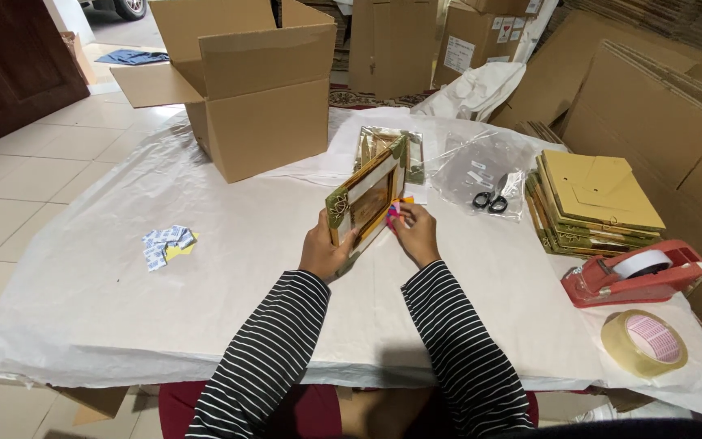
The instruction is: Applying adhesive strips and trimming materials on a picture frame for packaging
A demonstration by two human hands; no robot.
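At the middle of the white-sheeted table, the person is holding a picture frame up on edge, tilted, its gold and green border facing left toward the camera. The left hand is gripping the frame's lower left corner, fingers wrapped round the edge, thumb on the front. The right hand is sitting just beside the frame's lower right side, fingers curled narrow and pinching a small bright slip of pink, orange and blue against the back of the frame (how firmly it is holding, cannot tell). Both sleeves are black and white striped. Behind the frame, another wrapped frame is lying flat on the sheet. To its right a clear plastic bag is lying with black scissors resting at its near edge. Further right a stack of frames is sitting back side up, and near it a red tape dispenser and a loose roll of clear tape. At the far left of the table an open cardboard box is standing, and well apart on the left a small pile of white packets is lying on the sheet.
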